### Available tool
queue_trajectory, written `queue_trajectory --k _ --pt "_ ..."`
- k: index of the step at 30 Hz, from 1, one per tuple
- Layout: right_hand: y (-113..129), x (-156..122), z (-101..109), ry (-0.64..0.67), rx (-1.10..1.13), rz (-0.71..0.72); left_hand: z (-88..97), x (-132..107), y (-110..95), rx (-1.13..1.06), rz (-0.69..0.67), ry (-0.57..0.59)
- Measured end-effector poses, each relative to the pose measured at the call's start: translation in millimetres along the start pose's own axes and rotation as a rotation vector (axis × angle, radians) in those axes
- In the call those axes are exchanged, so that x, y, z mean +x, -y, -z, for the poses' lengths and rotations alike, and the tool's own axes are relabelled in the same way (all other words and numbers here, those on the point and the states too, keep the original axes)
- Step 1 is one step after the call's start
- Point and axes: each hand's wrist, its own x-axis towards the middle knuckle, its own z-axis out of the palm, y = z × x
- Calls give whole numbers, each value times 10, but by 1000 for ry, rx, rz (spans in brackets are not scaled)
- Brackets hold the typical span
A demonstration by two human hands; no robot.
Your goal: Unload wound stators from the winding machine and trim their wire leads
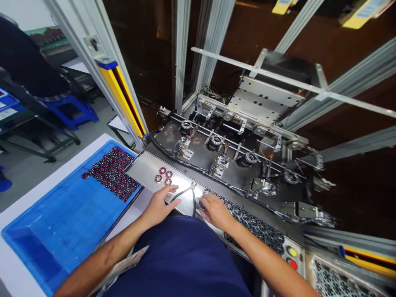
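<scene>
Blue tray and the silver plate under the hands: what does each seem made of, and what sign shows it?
Blue tray: probably plastic with a slight gloss, shown by its even blue colour and moulded sloping walls. Silver plate: metal, perhaps steel or aluminium, with a smooth finish, shown by its bright, blurred reflections.

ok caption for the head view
Left hand and right hand flank pliers on a steel plate beside a blue tray of round parts

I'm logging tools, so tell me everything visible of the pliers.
The pliers are small, with a silvery head and two thin dark handles spread apart. They lie flat on the shiny plate, head away from the person, between the left hand and right hand. The left seems to touch one handle.
</scene>
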Motion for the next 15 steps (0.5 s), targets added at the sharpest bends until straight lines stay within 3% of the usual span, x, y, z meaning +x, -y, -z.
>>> queue_trajectory --k 4,7,11,15 --pt "334 546 596 -142 137 168 -63 118 -386 -331 13 190" --pt "570 854 949 -325 387 356 -39 100 -701 -505 -22 268" --pt "656 940 1095 -461 419 363 27 34 -936 -852 20 246" --pt "646 868 1093 -562 345 267 -6 17 -954 -1014 89 238"
